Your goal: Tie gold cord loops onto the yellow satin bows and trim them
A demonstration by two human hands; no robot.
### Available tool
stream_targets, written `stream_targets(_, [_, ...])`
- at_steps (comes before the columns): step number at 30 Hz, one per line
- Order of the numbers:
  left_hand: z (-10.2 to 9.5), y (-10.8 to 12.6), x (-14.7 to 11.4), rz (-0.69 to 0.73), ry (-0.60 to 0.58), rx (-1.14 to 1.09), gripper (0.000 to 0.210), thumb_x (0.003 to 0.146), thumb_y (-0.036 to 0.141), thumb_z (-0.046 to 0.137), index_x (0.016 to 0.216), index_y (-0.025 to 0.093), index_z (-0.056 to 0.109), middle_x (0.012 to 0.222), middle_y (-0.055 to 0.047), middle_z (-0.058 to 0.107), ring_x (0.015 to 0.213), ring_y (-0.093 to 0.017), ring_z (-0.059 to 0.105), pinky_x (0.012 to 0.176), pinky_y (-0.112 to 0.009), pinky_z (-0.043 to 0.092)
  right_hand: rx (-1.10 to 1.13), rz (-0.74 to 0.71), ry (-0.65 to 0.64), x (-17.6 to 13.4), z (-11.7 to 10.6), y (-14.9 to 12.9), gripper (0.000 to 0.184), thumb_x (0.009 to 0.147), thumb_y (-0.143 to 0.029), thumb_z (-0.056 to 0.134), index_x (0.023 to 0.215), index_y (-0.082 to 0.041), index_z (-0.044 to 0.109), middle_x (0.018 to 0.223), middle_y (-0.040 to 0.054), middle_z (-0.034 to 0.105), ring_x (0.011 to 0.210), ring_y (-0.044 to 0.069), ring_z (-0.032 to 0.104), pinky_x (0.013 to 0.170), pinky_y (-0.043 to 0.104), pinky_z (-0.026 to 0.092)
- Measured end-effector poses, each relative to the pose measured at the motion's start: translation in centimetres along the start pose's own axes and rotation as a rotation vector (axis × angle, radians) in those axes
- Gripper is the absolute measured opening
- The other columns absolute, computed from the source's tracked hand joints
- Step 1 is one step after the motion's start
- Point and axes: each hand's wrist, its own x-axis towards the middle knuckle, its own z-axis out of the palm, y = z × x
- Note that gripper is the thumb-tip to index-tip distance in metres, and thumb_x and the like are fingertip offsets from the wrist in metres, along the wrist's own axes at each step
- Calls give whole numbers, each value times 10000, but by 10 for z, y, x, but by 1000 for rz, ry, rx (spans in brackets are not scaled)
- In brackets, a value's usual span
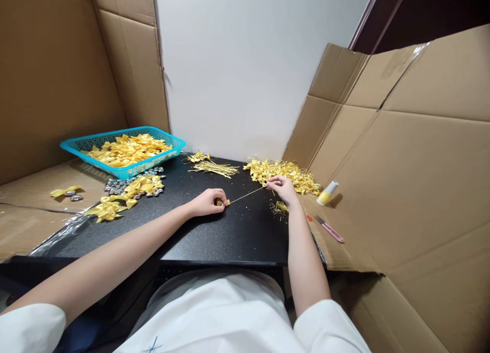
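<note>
Your left grip [210, 202] is closed down to a pinch, thumb against fingers, on a small yellow satin-like ribbon piece [228, 202] just above the black, speckled bench [229, 238], near its middle. Your fingers cover most of that piece, so you cannot tell its full shape from here. A thin gold-coloured cord [247, 194] runs from it, in a straight slant, up to your right grip [282, 187]. There thumb and fingertips come together on the cord's far end, with no gap that shows; the other fingers curl loosely. Something small and pale shows at those fingertips, too small to make out.

Judge the ribbon piece as very light and soft: it probably folds or creases under a hard squeeze, and its glossy face may slide a little between your fingers. Take it at its gathered middle, if it has one like the yellow ribbon bows [107, 209] to your left, rather than by a loose loop or tail. The cord looks flexible and almost weightless, drawn straight between your two pinches, and is likely slick; hold it close to its end with the fingertip pads, firmly but without jerking, since a sharp tug could deform the ribbon or slip free. A heap of small shiny yellow ribbon pieces [302, 178] lies just beyond your right grip, so keep its fingers clear of that.
</note>
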Motion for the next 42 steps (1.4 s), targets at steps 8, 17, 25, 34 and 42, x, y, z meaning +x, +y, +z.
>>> stream_targets(8, [0,-1,1,6,1,-16,121,683,212,585,752,163,671,852,-36,660,680,-124,570,611,-224,417,318,129,59,1,-1,-9,471,432,-266,895,780,-183,588,627,-15,696,578,125,666,617,249,569])
stream_targets(17, [0,-1,0,3,-10,-32,130,709,241,596,770,159,676,879,-45,665,703,-127,577,614,-223,419,694,225,86,-3,36,-18,319,629,-205,804,832,-231,559,665,-82,665,563,61,633,585,166,541])
stream_targets(25, [-3,4,-1,14,-19,-45,155,733,284,612,794,164,689,894,-53,657,708,-130,575,626,-232,426,665,185,57,-7,47,-23,264,685,-339,787,755,-226,558,679,-47,676,690,125,680,678,256,563])
stream_targets(34, [-2,0,-2,74,-31,-4,216,787,374,615,792,168,679,868,-48,653,726,-133,566,642,-226,412,550,-45,31,-14,62,-33,372,740,-506,709,760,-237,452,520,-95,448,468,70,474,597,216,497])
stream_targets(42, [-1,-2,-1,4,18,-46,233,776,381,644,821,156,684,871,-50,686,665,-123,543,603,-228,403,547,-112,-43,-23,69,-47,237,825,-430,593,793,-256,435,604,-66,221,508,104,271,571,239,396])
